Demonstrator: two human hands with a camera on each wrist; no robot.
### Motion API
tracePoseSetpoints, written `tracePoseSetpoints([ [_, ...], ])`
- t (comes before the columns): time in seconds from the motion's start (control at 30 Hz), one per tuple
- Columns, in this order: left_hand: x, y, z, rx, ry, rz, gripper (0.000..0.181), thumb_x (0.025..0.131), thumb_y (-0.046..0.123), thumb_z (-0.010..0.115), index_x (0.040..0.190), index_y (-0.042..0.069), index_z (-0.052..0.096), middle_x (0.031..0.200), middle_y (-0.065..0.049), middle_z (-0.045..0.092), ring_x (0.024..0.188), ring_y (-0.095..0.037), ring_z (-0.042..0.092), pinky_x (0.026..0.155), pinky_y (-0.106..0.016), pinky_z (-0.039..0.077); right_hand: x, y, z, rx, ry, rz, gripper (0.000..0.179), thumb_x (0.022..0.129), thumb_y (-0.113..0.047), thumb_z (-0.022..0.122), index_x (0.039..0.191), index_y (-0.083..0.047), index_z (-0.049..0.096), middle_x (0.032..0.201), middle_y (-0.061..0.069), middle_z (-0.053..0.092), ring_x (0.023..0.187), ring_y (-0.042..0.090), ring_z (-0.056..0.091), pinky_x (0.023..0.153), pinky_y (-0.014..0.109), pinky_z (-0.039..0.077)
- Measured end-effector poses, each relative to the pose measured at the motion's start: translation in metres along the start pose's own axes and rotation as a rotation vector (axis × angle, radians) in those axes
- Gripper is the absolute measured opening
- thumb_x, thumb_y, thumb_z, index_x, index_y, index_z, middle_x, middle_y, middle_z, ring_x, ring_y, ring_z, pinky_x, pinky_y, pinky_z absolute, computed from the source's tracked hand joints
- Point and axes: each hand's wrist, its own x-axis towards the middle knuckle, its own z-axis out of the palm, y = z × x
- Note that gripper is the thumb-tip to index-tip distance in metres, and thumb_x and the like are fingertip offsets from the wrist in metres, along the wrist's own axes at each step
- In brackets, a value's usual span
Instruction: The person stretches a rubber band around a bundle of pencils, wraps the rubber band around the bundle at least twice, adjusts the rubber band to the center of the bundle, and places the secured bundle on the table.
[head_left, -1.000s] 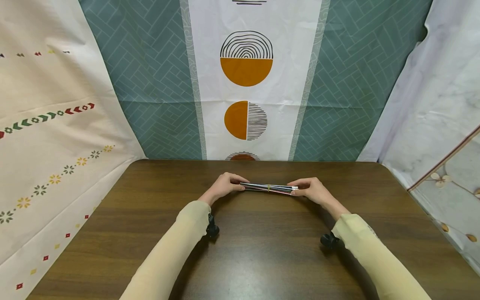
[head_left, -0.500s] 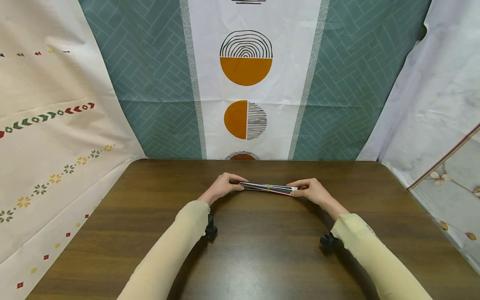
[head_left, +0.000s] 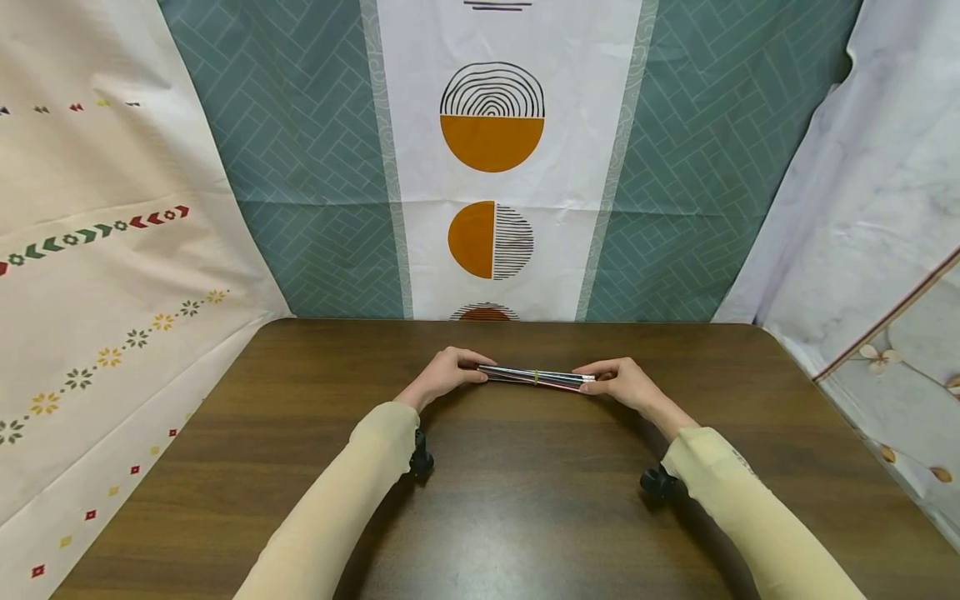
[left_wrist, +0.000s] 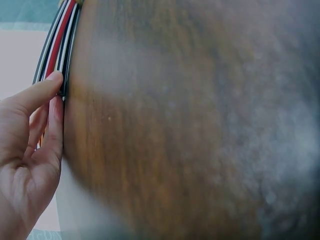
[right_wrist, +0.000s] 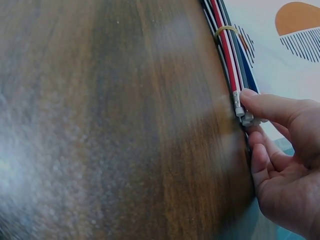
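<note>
A bundle of pencils point(head_left: 513, 375) lies crosswise near the far side of the table, with a yellowish rubber band point(right_wrist: 226, 30) round its middle. Red, black, white and blue barrels show in the right wrist view. At the left end, my left hand point(head_left: 442, 375) pinches the pencils between thumb and fingers; its fingers partly hide their tips. My right hand point(head_left: 630, 385) holds the other end, where white erasers point(right_wrist: 239, 112) in metal ferrules stick out beside the thumb.
The brown wooden table point(head_left: 525, 483) spreads out in front of both arms. Behind it hangs a green and white patterned cloth point(head_left: 330, 233). Light cloths hang at the left and right sides. Each wrist carries a small black camera point(head_left: 422, 458).
</note>
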Motion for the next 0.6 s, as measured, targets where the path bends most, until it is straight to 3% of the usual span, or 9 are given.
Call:
tracePoseSetpoints([
  [0.43, -0.0008, -0.0005, -0.0003, -0.027, -0.025, -0.017, 0.027, 0.090, 0.017, 0.072, 0.117, 0.018, 0.074, 0.125, -0.006, 0.068, 0.108, -0.018, 0.061, 0.092, -0.033, 0.048, 0.0006, 0.0008, 0.0022, -0.003, 0.010, 0.001, 0.038, 0.088, -0.023, 0.076, 0.124, -0.012, 0.070, 0.119, 0.015, 0.067, 0.081, 0.016, 0.050, 0.072, 0.028, 0.043],
  [0.6, -0.0035, 0.0009, 0.0027, -0.017, 0.001, -0.032, 0.037, 0.089, 0.017, 0.073, 0.126, 0.017, 0.068, 0.127, -0.007, 0.067, 0.111, -0.021, 0.061, 0.098, -0.039, 0.049, -0.0019, 0.0035, 0.0065, -0.052, 0.054, -0.036, 0.041, 0.088, -0.023, 0.076, 0.126, -0.011, 0.068, 0.114, 0.015, 0.068, 0.083, 0.019, 0.051, 0.069, 0.028, 0.042],
])
